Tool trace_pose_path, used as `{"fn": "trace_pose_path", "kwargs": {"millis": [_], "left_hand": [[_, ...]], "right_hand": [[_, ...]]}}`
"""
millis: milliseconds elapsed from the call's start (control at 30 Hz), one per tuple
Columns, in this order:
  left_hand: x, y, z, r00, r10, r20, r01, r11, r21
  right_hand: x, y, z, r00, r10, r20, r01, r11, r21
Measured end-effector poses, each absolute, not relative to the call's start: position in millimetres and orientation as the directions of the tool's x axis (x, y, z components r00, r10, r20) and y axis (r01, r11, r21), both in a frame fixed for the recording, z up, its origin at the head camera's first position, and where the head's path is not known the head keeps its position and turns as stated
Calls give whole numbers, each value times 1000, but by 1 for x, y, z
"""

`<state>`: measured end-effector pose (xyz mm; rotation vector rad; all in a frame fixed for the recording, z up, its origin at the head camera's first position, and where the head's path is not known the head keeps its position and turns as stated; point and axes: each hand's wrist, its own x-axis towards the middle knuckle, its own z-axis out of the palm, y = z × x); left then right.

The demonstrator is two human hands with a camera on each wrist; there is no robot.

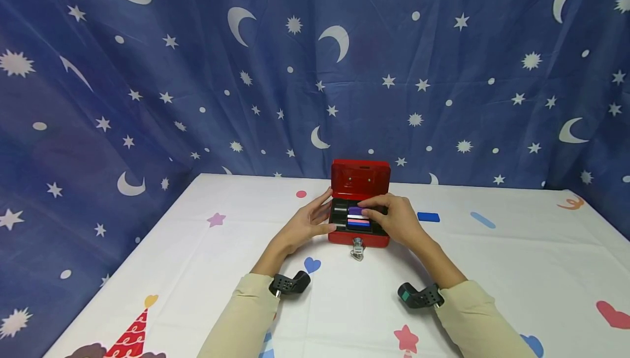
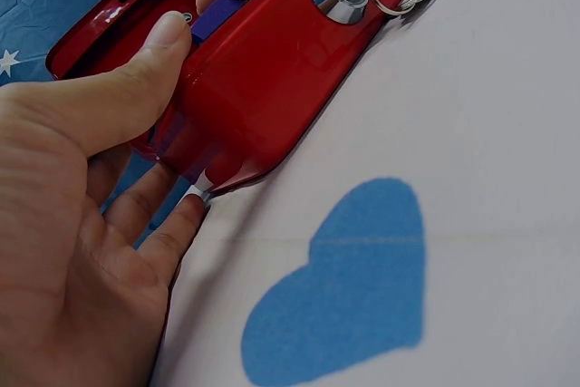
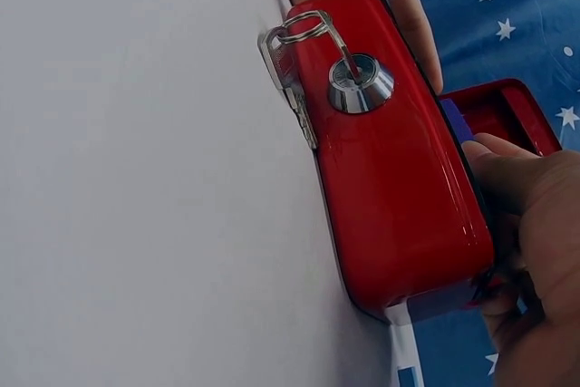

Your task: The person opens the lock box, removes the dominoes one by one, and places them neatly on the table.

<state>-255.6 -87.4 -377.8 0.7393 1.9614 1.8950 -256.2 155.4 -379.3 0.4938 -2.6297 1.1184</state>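
A red metal cash box (image 1: 339, 239) stands on the table with its lid (image 1: 361, 177) raised at the back. Inside its black tray lie several flat rectangular blocks (image 1: 358, 222), white, pink and blue among them. My right hand (image 1: 400, 218) reaches over the box's right side and pinches a purple block (image 1: 355, 211) between thumb and fingers, at the back of the row. My left hand (image 1: 307, 221) rests against the box's left side, its thumb (image 2: 145, 70) at the rim and its fingers extended along the wall. The right fingers partly cover the purple block.
Keys on a ring (image 3: 304, 52) hang from the lock (image 3: 361, 88) on the box's front. To the right of the box lies a loose blue block (image 1: 428, 217). A white printed cloth (image 1: 354, 303) covers the table, and a blue star-and-moon curtain (image 1: 275, 90) hangs behind it.
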Motion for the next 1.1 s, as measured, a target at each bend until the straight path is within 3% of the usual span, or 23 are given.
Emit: {"fn": "trace_pose_path", "kwargs": {"millis": [733,1100], "left_hand": [[-273,-88,-405,-832,534,148,172,-5,985],[-273,-88,-405,-832,531,162,185,-10,983]], "right_hand": [[-253,158,-371,-891,-208,404,-436,641,-632],[-254,170,-361,-906,-173,387,-394,681,-618]]}}
